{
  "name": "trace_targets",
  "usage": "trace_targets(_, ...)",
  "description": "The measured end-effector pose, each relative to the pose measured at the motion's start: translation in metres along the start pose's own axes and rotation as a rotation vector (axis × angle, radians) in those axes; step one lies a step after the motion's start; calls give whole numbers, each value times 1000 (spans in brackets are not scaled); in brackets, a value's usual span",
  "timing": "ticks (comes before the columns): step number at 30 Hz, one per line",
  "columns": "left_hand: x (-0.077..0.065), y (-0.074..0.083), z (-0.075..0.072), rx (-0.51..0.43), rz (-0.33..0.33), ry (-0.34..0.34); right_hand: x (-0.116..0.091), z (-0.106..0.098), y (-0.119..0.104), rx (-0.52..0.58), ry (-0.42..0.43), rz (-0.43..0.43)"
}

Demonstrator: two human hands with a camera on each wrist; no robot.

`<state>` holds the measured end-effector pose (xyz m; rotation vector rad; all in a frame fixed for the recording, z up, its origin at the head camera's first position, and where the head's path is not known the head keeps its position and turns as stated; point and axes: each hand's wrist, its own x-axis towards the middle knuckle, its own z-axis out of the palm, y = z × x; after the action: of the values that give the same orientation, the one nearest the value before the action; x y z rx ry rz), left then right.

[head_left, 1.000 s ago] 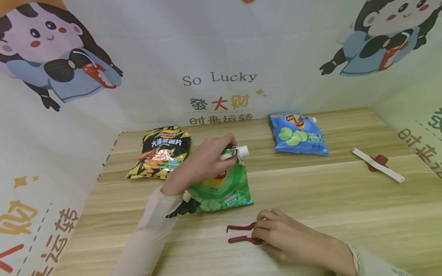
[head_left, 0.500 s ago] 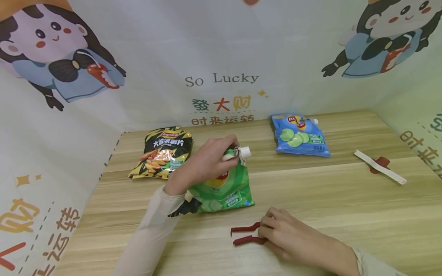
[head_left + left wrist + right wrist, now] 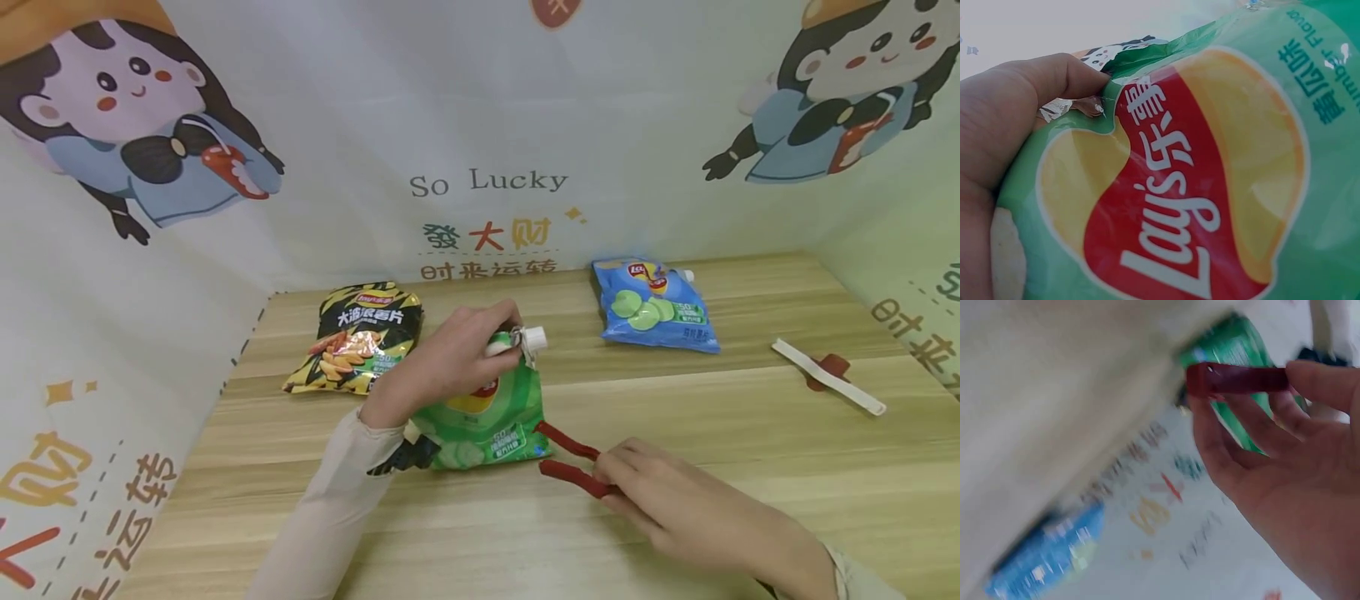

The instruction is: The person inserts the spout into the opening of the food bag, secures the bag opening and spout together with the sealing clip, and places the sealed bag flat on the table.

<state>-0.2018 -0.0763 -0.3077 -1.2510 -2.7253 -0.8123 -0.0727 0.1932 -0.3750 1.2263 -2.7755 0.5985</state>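
My left hand (image 3: 453, 362) grips the gathered top of a green Lay's chip bag (image 3: 491, 429), cucumber flavour, with the bag hanging below it. A white cap (image 3: 534, 337) sticks out at the bag's top right corner. Close up in the left wrist view, thumb and finger pinch the folded green film (image 3: 1160, 187). My right hand (image 3: 675, 492) holds a dark red two-armed clip (image 3: 573, 477) by its joined end. Its spread arms point left, the upper tip overlapping the bag's lower right edge. The right wrist view catches the clip (image 3: 1241, 380) between thumb and fingers.
A black and yellow chip bag (image 3: 360, 333) lies at the back left. Toward the back right is a blue chip bag (image 3: 656, 308) with a white cap. Farther right, a white strip (image 3: 828, 377) crosses a red piece (image 3: 834, 365). Printed cloth walls surround the wooden table.
My right hand has lifted and moved up and right with the red clip, bringing its arms toward the green bag. My left hand keeps its grip. The head view has tilted slightly.
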Motion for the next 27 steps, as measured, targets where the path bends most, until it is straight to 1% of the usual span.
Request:
trace_targets(2,0,1,0,-8,-6,1,-1,-16,2,-2,19,22)
trace_targets(6,-1,2,-2,-14,-30,2,5,-43,8,-20,95,42)
trace_targets(8,-1,2,-2,-8,-37,0,10,-50,10,-19,114,59)
trace_targets(10,-1,2,-1,-3,-40,-2,16,-51,11,-15,119,82)
trace_targets(12,-1,2,-1,-6,-36,-2,22,-49,12,-1,125,96)
trace_targets(15,-2,2,-2,-13,-33,7,35,-41,13,49,160,93)
trace_targets(19,-4,3,-4,-27,-22,31,52,-27,16,100,256,59)
trace_targets(22,-5,3,-5,-55,-15,45,64,-15,19,149,332,26)
trace_targets(25,-5,3,-7,-111,-13,54,72,-5,21,239,405,7)
trace_targets(27,-6,3,-9,-143,-18,63,77,1,22,324,442,6)
